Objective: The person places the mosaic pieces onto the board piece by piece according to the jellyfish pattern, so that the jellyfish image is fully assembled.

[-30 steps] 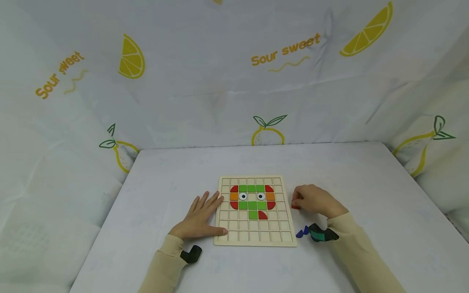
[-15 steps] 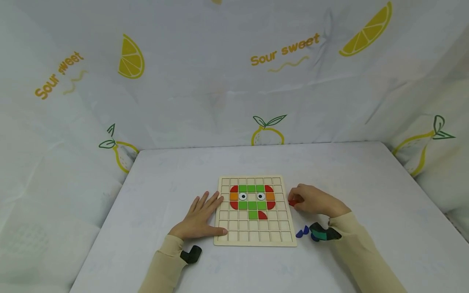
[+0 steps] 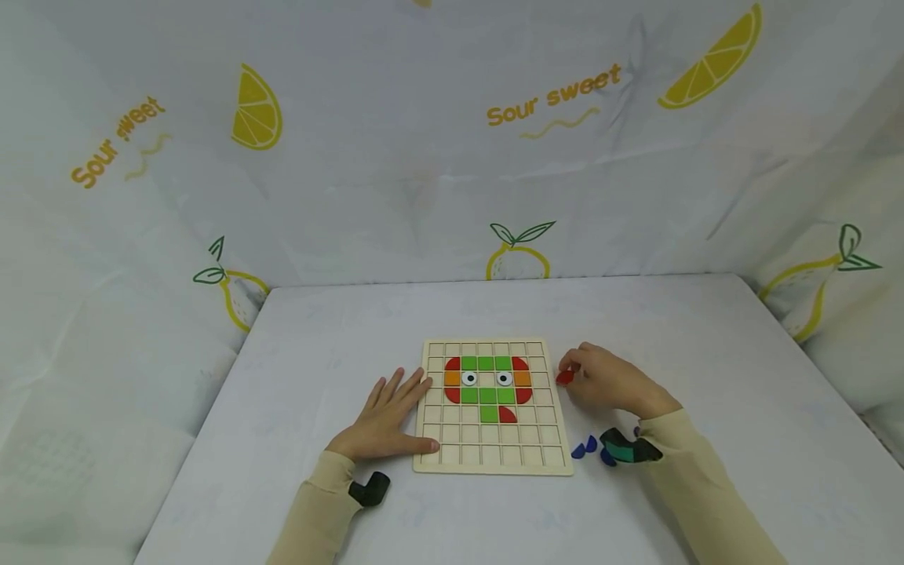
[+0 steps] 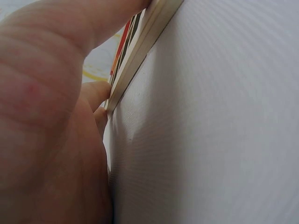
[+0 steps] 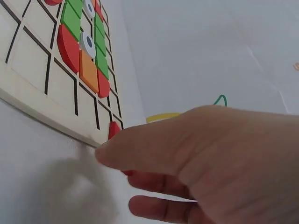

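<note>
A wooden grid board [image 3: 494,455] lies flat on the table, with green, red and orange tiles and two round eye pieces set in its upper squares. My left hand [image 3: 384,424] is spread flat at its left side, fingertips and thumb resting on the rim; the left wrist view shows them against the board's edge. Just off the board's right edge, my right hand [image 3: 610,380] pinches a red tile [image 3: 565,377] between thumb and fingers. In the right wrist view the thumb hides most of that red tile [image 5: 113,129].
Several small blue pieces [image 3: 578,451] lie by the board's lower right corner, partly under the right wrist's camera strap [image 3: 628,449]. A white cloth wall [image 3: 381,157] with lemon prints rises behind the table [image 3: 339,322].
My right hand has moved slightly away from me along the board's right edge, and the red tile now shows more between its fingers. The left hand stays in place.
</note>
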`<state>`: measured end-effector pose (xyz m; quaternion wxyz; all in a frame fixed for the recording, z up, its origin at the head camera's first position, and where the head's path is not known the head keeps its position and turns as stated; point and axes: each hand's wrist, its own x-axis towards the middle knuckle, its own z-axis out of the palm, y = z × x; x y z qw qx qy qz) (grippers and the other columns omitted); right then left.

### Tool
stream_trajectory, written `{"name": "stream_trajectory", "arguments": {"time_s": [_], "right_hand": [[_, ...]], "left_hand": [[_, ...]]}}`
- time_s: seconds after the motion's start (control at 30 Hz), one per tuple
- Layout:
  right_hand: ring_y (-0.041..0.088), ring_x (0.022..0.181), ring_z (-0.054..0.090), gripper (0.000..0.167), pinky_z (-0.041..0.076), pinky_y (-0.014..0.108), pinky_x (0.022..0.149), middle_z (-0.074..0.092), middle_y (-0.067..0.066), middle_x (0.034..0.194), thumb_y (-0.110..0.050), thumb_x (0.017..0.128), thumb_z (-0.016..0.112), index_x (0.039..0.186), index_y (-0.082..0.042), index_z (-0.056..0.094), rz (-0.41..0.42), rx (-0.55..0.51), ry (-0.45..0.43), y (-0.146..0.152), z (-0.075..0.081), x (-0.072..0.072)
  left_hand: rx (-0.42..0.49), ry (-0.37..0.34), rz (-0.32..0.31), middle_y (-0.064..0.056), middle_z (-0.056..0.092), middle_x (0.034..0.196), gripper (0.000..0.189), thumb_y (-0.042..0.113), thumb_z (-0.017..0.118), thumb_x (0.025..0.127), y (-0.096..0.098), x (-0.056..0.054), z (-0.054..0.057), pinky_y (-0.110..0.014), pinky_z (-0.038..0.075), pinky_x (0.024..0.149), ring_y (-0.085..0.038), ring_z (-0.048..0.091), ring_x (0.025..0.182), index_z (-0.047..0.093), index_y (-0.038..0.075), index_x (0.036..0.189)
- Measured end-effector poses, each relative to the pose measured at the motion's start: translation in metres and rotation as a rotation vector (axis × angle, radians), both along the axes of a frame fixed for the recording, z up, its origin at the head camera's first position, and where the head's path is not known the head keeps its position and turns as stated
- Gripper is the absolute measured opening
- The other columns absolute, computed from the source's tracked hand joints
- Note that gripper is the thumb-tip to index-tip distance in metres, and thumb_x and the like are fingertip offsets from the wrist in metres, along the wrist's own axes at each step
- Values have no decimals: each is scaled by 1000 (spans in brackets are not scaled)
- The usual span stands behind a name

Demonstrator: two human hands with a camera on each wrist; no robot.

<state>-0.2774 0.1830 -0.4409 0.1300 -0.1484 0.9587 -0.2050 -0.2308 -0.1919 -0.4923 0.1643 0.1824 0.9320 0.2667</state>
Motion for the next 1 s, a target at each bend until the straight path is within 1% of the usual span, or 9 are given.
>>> {"name": "stream_trajectory", "arguments": {"time_s": [0.1,0.2,0.33,0.43,0.5,0.6,0.83,1.0], "right_hand": [[22,96,57,24,58,37,80,63,6,106,-12,90,72,114,-9,69,14,-62,66,-4,1,1],[23,101,56,24,55,34,80,63,3,107,-13,92,71,115,-10,69,56,-142,109,-11,2,4],[24,103,56,25,54,32,80,63,2,111,-15,94,71,118,-11,68,106,-216,127,-25,3,10],[24,104,56,24,55,35,83,63,2,113,-16,94,71,117,-11,68,153,-241,124,-36,3,12],[24,105,57,21,57,39,86,63,2,114,-14,94,71,115,-12,68,186,-244,124,-42,3,13],[22,105,56,20,58,41,90,64,1,113,-13,93,72,113,-13,70,221,-235,122,-53,4,13],[19,101,55,23,55,32,85,64,-6,106,-16,93,73,116,-16,71,284,-209,116,-80,4,13],[18,103,56,20,54,32,86,64,-8,105,-16,92,74,111,-20,72,343,-216,131,-98,1,15]], "left_hand": [[2,3,-1,5,10,173,104,61,74,80,0,0,0,-53,-8,129,-25,-7,161,24,23,163],[2,1,-1,5,10,173,104,61,75,80,0,0,1,-53,-8,129,-25,-8,161,24,23,163],[-2,-5,0,6,9,173,104,61,75,81,0,0,2,-52,-9,129,-24,-8,161,24,23,163],[-5,-1,0,6,10,173,103,61,74,81,-1,0,0,-52,-9,129,-24,-8,161,24,24,163],[-6,1,-1,7,9,173,103,62,74,81,-1,-1,-1,-52,-8,129,-24,-8,161,24,24,163],[-10,3,-3,7,9,173,104,63,73,80,-1,-1,-1,-52,-8,129,-23,-8,161,23,25,163],[-9,-1,-6,6,9,173,104,63,73,81,-1,-1,-2,-52,-9,129,-24,-8,161,23,25,163],[2,-11,-11,6,8,173,104,63,73,82,-2,-1,0,-53,-10,129,-24,-10,161,22,25,163]]}}
